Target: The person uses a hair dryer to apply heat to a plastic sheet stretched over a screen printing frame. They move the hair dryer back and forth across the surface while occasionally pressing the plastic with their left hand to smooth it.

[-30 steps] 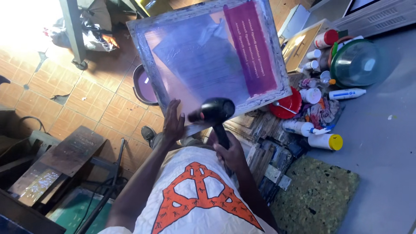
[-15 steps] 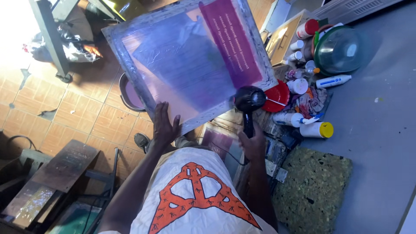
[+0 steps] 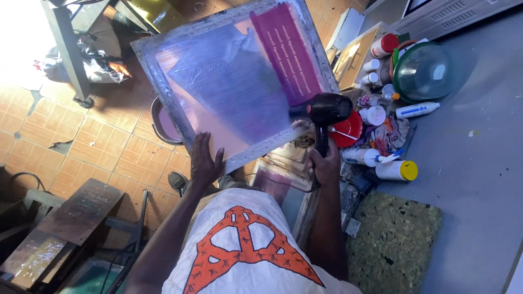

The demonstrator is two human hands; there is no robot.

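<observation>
The left hand (image 3: 204, 163) is spread flat against the lower edge of the screen-printing frame (image 3: 163, 81), fingers open and pressed up onto the mesh side, thumb out of sight behind the edge. It props the frame; it does not close round it. From this hand the frame rises up and away, tilted, its long axis running from lower left to upper right. The mesh (image 3: 229, 92) is translucent, purple-pink, with wet sheen and a darker magenta band (image 3: 286, 51) along its right side.

To the right of that hand, the right hand (image 3: 326, 163) is wrapped tight round the handle of a black hair dryer (image 3: 327, 109). The dryer's body stands above the right hand. Its nozzle points left at the frame's lower right corner, very near or touching the wood; which, cannot be told. The right hand is the nearer to that corner.

Further right of the dryer, bottles (image 3: 400, 170), a red lid (image 3: 348, 130) and a green glass-lidded pot (image 3: 422, 73) crowd the grey worktop (image 3: 479, 163).
</observation>
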